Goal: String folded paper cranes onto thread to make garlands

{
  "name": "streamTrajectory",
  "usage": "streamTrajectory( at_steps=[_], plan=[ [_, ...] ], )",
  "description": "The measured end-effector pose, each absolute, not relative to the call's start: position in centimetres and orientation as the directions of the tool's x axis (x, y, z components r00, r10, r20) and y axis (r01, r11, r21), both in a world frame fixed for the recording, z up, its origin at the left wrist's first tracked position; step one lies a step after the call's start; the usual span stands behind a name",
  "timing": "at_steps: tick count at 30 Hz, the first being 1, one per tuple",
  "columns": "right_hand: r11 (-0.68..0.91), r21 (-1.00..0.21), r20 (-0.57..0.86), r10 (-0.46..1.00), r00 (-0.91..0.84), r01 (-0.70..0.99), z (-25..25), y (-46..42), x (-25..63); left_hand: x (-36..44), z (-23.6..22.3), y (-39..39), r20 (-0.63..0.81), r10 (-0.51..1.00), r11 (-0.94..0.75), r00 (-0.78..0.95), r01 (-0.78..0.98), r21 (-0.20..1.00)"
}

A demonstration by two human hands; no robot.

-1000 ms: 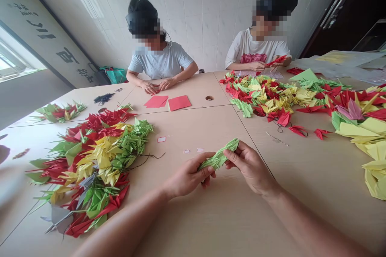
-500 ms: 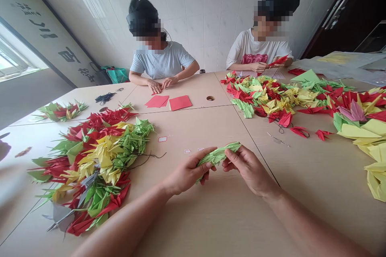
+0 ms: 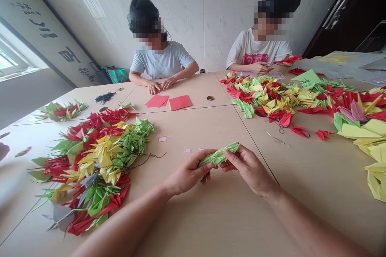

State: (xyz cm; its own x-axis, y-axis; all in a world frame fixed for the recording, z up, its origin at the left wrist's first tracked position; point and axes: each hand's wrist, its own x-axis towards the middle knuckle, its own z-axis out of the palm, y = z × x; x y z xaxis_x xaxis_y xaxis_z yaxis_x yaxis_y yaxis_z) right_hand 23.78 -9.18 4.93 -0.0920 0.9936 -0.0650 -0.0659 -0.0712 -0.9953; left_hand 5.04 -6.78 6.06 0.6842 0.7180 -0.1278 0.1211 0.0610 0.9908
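Both hands, left (image 3: pixel 183 173) and right (image 3: pixel 252 170), grip a green bundle (image 3: pixel 217 157); heaps (image 3: pixel 104 152) at nine and one o'clock look folded, sheets (image 3: pixel 181 103) at eleven unfolded.

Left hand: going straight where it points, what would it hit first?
Beyond the folded green paper bundle the left hand holds, probably the right hand, at the bundle's other end; depth is unclear.

Between the fingers (image 3: pixel 233 158): bundle (image 3: pixel 217 156), matt paper, ridged by folds. Left of them: pile (image 3: pixel 104 150), matt creased paper. Beneath: table (image 3: pixel 196 217), smooth, low sheen. Beyond: sheets (image 3: pixel 180 102), flat matt paper; wall (image 3: pixel 193 16), glossy tile
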Motion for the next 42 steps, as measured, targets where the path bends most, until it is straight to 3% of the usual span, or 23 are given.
streamTrajectory(
  at_steps=[9,22,29,33,37,42],
  plan=[
    [-0.074,-0.994,-0.061,0.986,-0.158,-0.077,4.8,-9.3,23.7,4.9,5.0,-6.9,-0.116,0.669,0.006,0.735,0.15,0.989],
    [-0.049,-0.991,-0.03,0.987,-0.157,-0.123,5.1,-9.6,22.7,5.1,5.4,-7.1,-0.103,0.717,0.005,0.689,0.143,0.99],
    [-0.069,-0.945,-0.09,0.995,0.048,-0.321,4.3,-9.4,20.0,5.6,4.8,-7.3,0.016,0.794,-0.125,0.608,0.137,0.983],
    [-0.045,-0.95,-0.12,0.967,0.226,-0.31,3.6,-8.5,18.2,5.9,4.6,-7.6,0.105,0.834,-0.2,0.541,0.119,0.973],
    [-0.013,-0.976,-0.095,0.923,0.373,-0.216,3.6,-7.5,16.2,6.1,4.3,-7.7,0.105,0.881,-0.177,0.462,0.116,0.977],
    [0.027,-0.982,-0.049,0.918,0.394,-0.186,3.6,-6.0,13.8,6.3,3.9,-7.7,0.12,0.937,-0.162,0.327,0.105,0.981]
  ],
)
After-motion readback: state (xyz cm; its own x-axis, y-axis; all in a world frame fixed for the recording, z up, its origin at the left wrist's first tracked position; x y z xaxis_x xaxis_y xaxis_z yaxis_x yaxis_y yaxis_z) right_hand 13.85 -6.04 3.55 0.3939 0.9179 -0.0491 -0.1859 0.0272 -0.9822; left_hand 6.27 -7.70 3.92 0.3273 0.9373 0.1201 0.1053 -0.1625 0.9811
